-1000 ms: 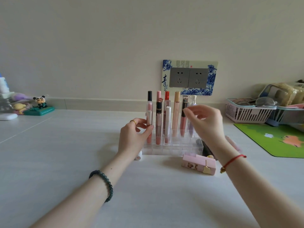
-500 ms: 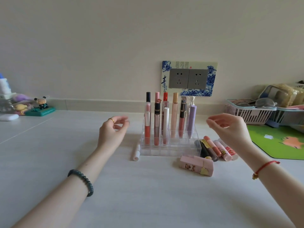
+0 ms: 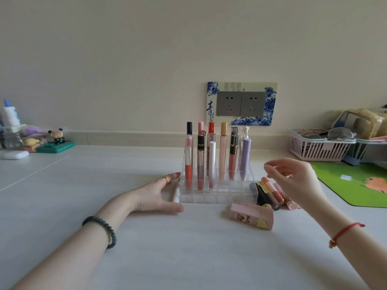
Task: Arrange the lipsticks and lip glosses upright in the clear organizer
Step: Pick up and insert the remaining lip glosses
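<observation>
Here the left hand [image 3: 155, 195] rests straight-fingered beside the clear plastic organizer [image 3: 209, 198], right hand [image 3: 297, 182] loosely curled, empty.

clear organizer [image 3: 209, 198] mid-table | upright tubes [image 3: 223, 151] in back rows; loose tubes [image 3: 270, 193] lying flat just R

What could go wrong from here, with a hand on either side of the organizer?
1. The left hand rests on the table by the white tube, right beside the clear organizer. Grabbing that tube could nudge the organizer and tip the tall upright tubes.
2. The right hand hovers over the loose lipsticks lying on the table. Picking one may set its round neighbours rolling.
</observation>
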A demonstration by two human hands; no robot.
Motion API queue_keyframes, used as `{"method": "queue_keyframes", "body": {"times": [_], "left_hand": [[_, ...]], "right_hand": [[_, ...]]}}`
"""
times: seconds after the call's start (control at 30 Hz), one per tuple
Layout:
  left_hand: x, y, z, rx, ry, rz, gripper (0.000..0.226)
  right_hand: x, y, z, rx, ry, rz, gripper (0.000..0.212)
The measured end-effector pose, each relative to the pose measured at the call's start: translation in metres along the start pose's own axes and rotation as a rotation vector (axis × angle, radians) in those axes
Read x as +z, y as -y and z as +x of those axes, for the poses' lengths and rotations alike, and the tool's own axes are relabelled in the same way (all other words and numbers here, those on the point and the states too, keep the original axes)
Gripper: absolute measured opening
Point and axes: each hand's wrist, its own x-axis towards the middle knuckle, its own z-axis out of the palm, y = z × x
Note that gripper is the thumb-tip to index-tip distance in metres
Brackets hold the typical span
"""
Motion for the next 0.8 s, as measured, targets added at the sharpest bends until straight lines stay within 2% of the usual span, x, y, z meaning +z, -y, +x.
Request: {"method": "queue_keyframes", "body": {"times": [0.13,0.27,0.4,0.47,0.53,0.67,0.8], "left_hand": [[-0.001,0.001,0.001,-0.016,-0.008,0.079,0.129],[0.001,0.000,-0.002,0.029,-0.032,0.007,0.125],[-0.009,-0.006,-0.012,0.112,-0.163,-0.345,0.134],[-0.019,-0.011,-0.020,0.184,-0.260,-0.538,0.123],[-0.026,-0.017,-0.027,0.278,-0.283,-0.715,0.110],[-0.027,-0.043,-0.035,0.434,-0.115,-0.992,0.092],[-0.019,-0.074,-0.036,0.482,0.070,-1.047,0.101]], "right_hand": [[0.002,0.000,-0.001,0.001,0.009,-0.012,0.009],[0.002,0.002,-0.002,-0.007,0.012,-0.018,0.009],[0.004,0.012,-0.005,-0.045,0.024,-0.018,0.006],[0.006,0.022,-0.008,-0.100,0.034,0.007,0.009],[0.011,0.034,-0.013,-0.159,0.064,0.058,0.012],[0.022,0.066,-0.020,-0.287,0.165,0.177,0.023],[0.027,0.097,-0.024,-0.528,0.143,0.124,0.034]]}}
